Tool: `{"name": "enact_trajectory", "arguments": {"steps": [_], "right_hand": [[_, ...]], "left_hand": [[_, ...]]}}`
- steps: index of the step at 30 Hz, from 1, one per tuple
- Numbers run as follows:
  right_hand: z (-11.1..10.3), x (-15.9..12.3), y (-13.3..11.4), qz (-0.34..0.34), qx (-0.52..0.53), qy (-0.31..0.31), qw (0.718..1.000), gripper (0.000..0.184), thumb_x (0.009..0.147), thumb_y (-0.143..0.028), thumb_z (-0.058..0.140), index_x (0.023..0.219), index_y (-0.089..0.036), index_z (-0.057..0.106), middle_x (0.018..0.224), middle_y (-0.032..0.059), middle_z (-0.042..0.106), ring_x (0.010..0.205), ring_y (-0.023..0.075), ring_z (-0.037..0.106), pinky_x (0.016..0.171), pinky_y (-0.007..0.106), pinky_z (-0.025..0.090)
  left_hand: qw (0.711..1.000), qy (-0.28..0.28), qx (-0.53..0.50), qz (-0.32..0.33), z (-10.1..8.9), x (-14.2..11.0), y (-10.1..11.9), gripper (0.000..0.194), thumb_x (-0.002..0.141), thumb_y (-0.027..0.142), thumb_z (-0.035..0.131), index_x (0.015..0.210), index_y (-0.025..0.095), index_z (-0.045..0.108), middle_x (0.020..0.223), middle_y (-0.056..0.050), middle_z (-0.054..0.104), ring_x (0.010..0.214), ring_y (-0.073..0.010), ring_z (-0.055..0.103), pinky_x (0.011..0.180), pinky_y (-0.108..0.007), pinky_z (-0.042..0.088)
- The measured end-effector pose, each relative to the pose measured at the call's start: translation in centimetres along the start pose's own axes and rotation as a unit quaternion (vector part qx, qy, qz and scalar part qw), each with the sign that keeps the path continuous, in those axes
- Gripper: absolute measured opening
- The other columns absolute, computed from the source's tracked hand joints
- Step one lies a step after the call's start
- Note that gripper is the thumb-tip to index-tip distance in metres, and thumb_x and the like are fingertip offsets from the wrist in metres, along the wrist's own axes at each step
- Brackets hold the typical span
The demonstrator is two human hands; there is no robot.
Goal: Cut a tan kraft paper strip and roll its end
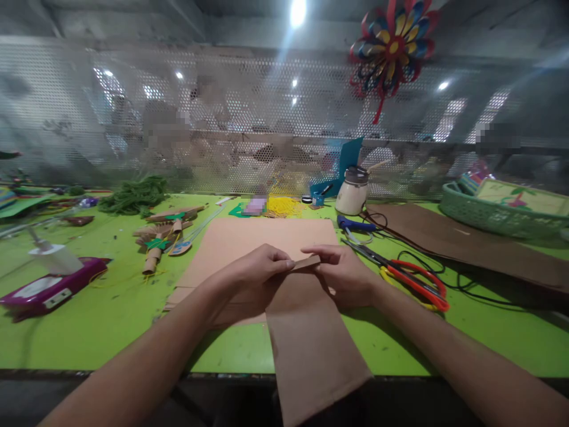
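Observation:
A long strip of brown paper point(313, 338) hangs from both hands over the table's front edge, its far end folded up into a narrow flap. My left hand point(262, 267) pinches the fold's left end between thumb and fingers. At the right end, my right hand point(342, 273) has its fingers closed around the fold, the index finger lying along its top. Beneath the hands lies a stack of light tan paper sheets point(267, 231) on the green table.
To the right lie red-handled scissors point(418, 281), a blue glue gun point(358, 224) with a black cord, and brown sheets point(444, 237) by a green basket point(502, 213). A white jar point(352, 193) stands behind. A purple power strip point(53, 290) and paper crafts point(155, 243) lie left.

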State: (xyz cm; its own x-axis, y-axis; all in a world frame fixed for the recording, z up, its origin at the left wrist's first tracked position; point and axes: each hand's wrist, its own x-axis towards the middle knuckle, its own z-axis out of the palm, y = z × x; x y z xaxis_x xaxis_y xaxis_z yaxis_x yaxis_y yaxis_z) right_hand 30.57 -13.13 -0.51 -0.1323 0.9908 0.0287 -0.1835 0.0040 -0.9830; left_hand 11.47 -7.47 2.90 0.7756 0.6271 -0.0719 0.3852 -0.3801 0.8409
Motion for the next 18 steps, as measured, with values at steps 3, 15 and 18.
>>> {"name": "enact_trajectory", "arguments": {"steps": [3, 15, 18], "right_hand": [[-0.6, -0.3, -0.7, 0.033, 0.067, -0.059, 0.995, 0.042, 0.066, -0.012, 0.064, 0.107, -0.020, 0.062, 0.095, 0.0070, 0.068, 0.086, 0.0202, 0.062, 0.064, 0.028, 0.045], [-1.6, 0.0, -2.1, -0.041, -0.114, -0.041, 0.992, 0.017, 0.066, -0.027, 0.072, 0.075, -0.014, 0.067, 0.069, 0.0006, 0.059, 0.064, 0.0114, 0.051, 0.060, 0.024, 0.039], [-1.1, -0.1, -2.1, -0.058, -0.114, -0.011, 0.992, 0.017, 0.064, -0.029, 0.073, 0.071, -0.015, 0.066, 0.067, -0.0006, 0.058, 0.062, 0.0107, 0.049, 0.059, 0.024, 0.039]], "left_hand": [[0.993, 0.033, 0.099, 0.055, -0.3, 0.2, -0.1, 0.039, 0.084, 0.042, 0.044, 0.059, 0.013, 0.049, 0.053, 0.004, 0.037, 0.051, -0.0078, 0.032, 0.050, -0.020, 0.025], [0.948, 0.120, 0.267, 0.125, 0.4, 0.1, 0.1, 0.029, 0.088, 0.033, 0.041, 0.089, 0.017, 0.066, 0.082, -0.005, 0.067, 0.071, -0.0153, 0.056, 0.064, -0.023, 0.037], [0.943, 0.122, 0.283, 0.124, 0.5, 0.0, 0.2, 0.027, 0.087, 0.031, 0.042, 0.092, 0.018, 0.066, 0.086, -0.006, 0.068, 0.075, -0.0167, 0.057, 0.066, -0.024, 0.038]]}}
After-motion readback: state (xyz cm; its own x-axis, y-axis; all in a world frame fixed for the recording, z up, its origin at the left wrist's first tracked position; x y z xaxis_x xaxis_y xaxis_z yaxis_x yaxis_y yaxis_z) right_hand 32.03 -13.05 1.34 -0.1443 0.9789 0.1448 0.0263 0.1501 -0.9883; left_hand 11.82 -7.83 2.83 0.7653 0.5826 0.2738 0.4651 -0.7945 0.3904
